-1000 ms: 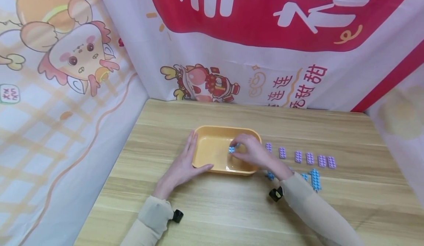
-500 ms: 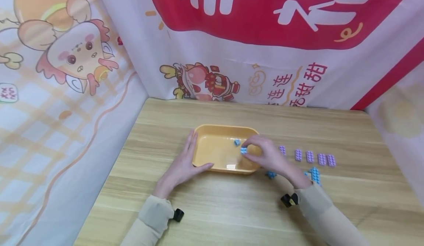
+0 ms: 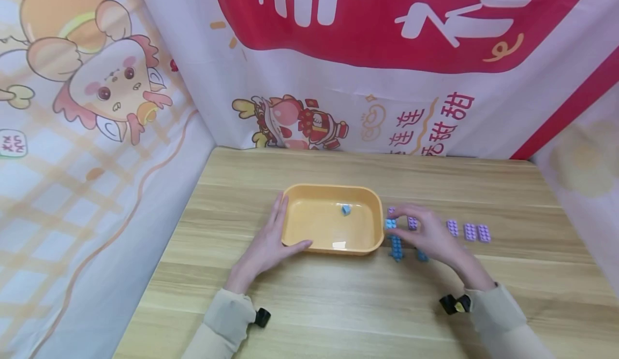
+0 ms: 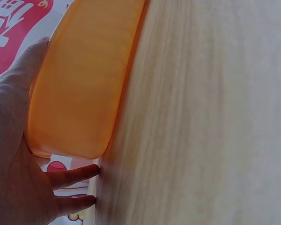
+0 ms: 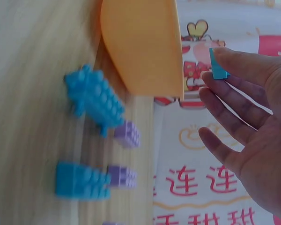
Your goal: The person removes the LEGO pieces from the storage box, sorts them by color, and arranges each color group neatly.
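My left hand (image 3: 263,251) rests against the left end of a yellow plastic box (image 3: 295,224), thumb at the near rim and straight fingers along the side. In the left wrist view, two fingertips reach down to the table beside the box (image 4: 79,93). Just past the box's right end, my right hand (image 3: 432,235) pinches a small light-blue toy brick (image 3: 390,223) above the table. The right wrist view shows that brick (image 5: 218,64) between thumb and fingertips. Inside the box lies another small blue brick (image 3: 345,209).
A long blue brick build (image 3: 396,249) stands right of the box, and a second blue piece (image 3: 422,255) is partly under my right hand. Purple bricks (image 3: 470,232) lie in a row farther right, some hidden by the hand. Printed cloth (image 3: 300,95) hangs behind the wooden table (image 3: 309,305).
My right hand has moved right, out of the box, with the small blue brick still pinched. Another blue brick has come into view inside the box. The left hand has stayed in place.
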